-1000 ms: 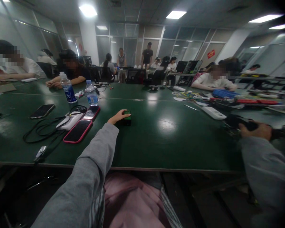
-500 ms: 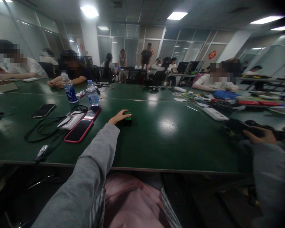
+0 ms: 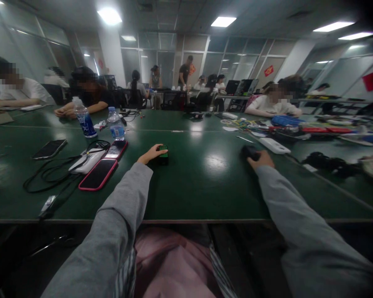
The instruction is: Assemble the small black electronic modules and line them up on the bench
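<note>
On the green table [image 3: 192, 186], my left hand [image 3: 151, 153] is closed around a small black box with a green top [image 3: 163, 155], thumb across its upper face. My right hand [image 3: 263, 159] grips a dark block-shaped object [image 3: 249, 152], smeared by motion, to the right of the box. Its exact kind does not show. A pink-edged phone [image 3: 98, 175] and a white power bank [image 3: 87, 160] with a black cable lie to the left of my left arm.
Two plastic bottles, one dark blue [image 3: 84, 119] and one clear [image 3: 116, 125], stand at the left. A black phone [image 3: 49, 149] lies nearby. At the right are a white oblong device [image 3: 274, 145], a blue pouch [image 3: 287, 121] and black gear [image 3: 329, 163]. Several people sit around.
My right hand has swung left from the black gear at the table's right side, carrying the dark block over the table. My left hand stays on the green-topped box. The view has shifted slightly right.
</note>
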`<control>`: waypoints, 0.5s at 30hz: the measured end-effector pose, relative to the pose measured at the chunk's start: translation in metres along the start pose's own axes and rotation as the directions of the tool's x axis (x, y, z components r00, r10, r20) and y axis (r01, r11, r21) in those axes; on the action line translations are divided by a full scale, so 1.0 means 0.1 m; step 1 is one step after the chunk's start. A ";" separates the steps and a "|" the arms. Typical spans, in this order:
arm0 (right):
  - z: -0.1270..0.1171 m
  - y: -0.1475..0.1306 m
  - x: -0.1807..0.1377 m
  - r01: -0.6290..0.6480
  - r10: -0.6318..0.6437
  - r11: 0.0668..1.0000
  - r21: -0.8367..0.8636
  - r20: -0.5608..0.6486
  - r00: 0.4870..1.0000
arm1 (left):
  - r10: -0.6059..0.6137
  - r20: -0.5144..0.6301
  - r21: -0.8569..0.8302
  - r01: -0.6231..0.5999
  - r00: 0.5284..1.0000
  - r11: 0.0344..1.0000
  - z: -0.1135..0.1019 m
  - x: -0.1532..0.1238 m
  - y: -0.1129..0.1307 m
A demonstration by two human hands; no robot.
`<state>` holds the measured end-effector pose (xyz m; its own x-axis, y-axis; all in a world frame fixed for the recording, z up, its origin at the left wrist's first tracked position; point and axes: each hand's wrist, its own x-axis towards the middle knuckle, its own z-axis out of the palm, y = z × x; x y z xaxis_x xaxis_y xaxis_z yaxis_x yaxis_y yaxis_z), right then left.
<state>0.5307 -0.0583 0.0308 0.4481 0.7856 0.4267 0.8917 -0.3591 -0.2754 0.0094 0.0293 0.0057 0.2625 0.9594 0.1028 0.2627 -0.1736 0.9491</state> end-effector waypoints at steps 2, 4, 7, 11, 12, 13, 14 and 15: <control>0.14 -0.71 -0.22 0.112 -0.126 0.989 0.099 0.150 0.981 | -0.005 0.006 -0.012 0.005 1.000 1.000 0.00 0.02 -0.03; 0.22 -1.38 -0.54 0.283 -0.313 0.944 0.166 0.194 0.930 | -0.007 0.009 -0.014 0.008 1.000 1.000 0.00 0.04 -0.05; 0.25 -2.18 -1.08 0.508 -0.541 0.837 0.205 0.171 0.823 | 0.008 0.001 -0.012 -0.008 1.000 1.000 0.00 0.05 -0.07; 0.21 -2.70 -1.55 0.654 -0.679 0.734 0.184 0.151 0.719 | 0.032 -0.043 0.014 -0.032 0.999 0.999 0.01 0.04 -0.06; 0.20 -2.75 -1.61 0.664 -0.687 0.726 0.179 0.147 0.712 | 0.037 -0.056 0.022 -0.036 0.998 0.999 0.01 0.04 -0.06; 0.20 -2.78 -1.64 0.669 -0.692 0.721 0.178 0.146 0.707 | 0.043 -0.066 0.026 -0.041 0.997 0.999 0.01 0.04 -0.06; 0.20 -2.79 -1.65 0.673 -0.696 0.718 0.181 0.145 0.703 | 0.048 -0.076 0.025 -0.046 0.996 0.999 0.02 0.05 -0.07; 0.21 -2.78 -1.65 0.674 -0.699 0.714 0.189 0.146 0.700 | 0.053 -0.085 0.020 -0.051 0.995 0.998 0.02 0.05 -0.08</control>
<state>0.2072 -0.0775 0.0188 -0.3190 0.8745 0.3653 0.9270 0.3681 -0.0717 0.0106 0.0351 -0.0020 0.1962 0.9643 0.1777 0.2672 -0.2270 0.9365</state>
